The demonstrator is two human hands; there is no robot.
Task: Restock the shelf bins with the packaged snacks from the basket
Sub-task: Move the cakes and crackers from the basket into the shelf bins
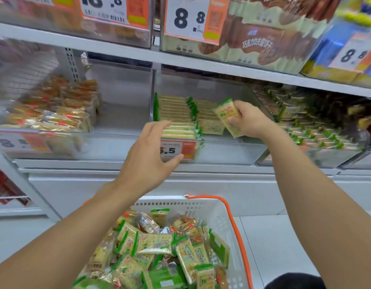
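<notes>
1. Head view, progress: restocking is under way, not finished. The middle bin [209, 151] on the shelf [118, 49] already holds rows of green-edged packs [178, 115], standing on edge at its left and centre; its right part looks bare. The basket [203, 207] below is heaped with packs, so I judge most of the work remains.
2. Right hand [249, 119]: fingers curled round one cracker pack [227, 117], held over the right part of the middle bin, not yet set down.
3. Left hand [151, 155]: fingers spread and straight, holding nothing, in front of the bin's front edge and its price tag [177, 150]; contact cannot be confirmed.
4. Counts: two hands; one pack in hand; one basket; three bins visible on this shelf level. The left bin [45, 140] holds gold-wrapped packs, the right bin [318, 140] darker green-tipped ones.
5. Basket contents: mixed green and gold packs, well over a dozen; overlap prevents an exact count. Binned packs are too blurred to count.
</notes>
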